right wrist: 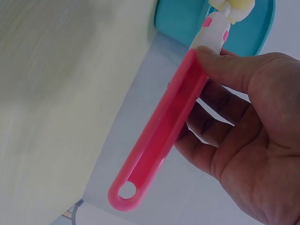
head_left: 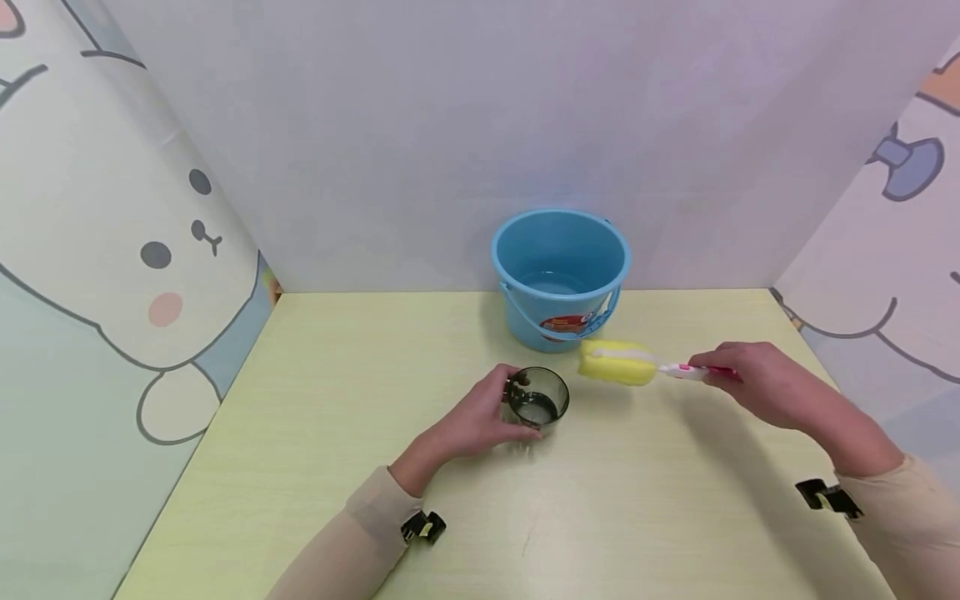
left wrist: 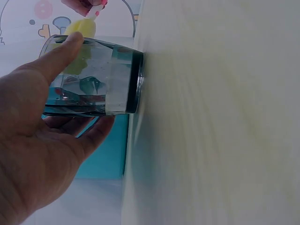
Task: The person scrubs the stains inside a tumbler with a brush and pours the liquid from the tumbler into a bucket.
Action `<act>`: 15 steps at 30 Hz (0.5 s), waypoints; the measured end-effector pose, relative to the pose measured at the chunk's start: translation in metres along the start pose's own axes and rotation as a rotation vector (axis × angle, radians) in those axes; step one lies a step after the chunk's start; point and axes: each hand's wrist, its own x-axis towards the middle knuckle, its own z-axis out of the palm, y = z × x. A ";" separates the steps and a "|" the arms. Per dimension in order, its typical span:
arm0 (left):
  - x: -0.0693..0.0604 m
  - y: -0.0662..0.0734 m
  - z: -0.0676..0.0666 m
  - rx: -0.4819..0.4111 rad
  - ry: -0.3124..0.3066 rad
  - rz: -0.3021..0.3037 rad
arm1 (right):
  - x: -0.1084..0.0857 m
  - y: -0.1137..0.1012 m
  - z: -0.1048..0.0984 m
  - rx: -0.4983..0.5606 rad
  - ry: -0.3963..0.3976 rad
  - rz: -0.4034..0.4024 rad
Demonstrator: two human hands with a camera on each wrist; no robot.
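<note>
A dark, see-through glass cup (head_left: 537, 398) stands upright near the middle of the table, and my left hand (head_left: 480, 414) grips its side with thumb and fingers. In the left wrist view the thumb presses one side of the cup (left wrist: 93, 77) and fingers lie on the other. My right hand (head_left: 768, 385) holds a brush with a yellow sponge head (head_left: 618, 362) above the table, to the right of the cup. The right wrist view shows the thumb and fingers pinching the pink and white handle (right wrist: 157, 136) near its white neck.
Behind the cup, near the back wall, stands a light blue bucket (head_left: 561, 254) with its handle hanging at the front. The pale wooden table (head_left: 315, 400) meets a grey back wall (head_left: 375, 150) and side walls with cartoon drawings.
</note>
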 end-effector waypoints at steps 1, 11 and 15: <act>0.000 0.000 0.000 0.000 0.001 0.002 | -0.001 0.002 0.001 0.000 0.002 -0.002; 0.001 -0.001 0.001 0.008 0.000 0.001 | -0.008 0.015 0.011 0.034 -0.037 0.011; 0.001 -0.001 0.001 0.008 -0.002 -0.009 | -0.009 0.018 0.016 0.056 -0.071 0.029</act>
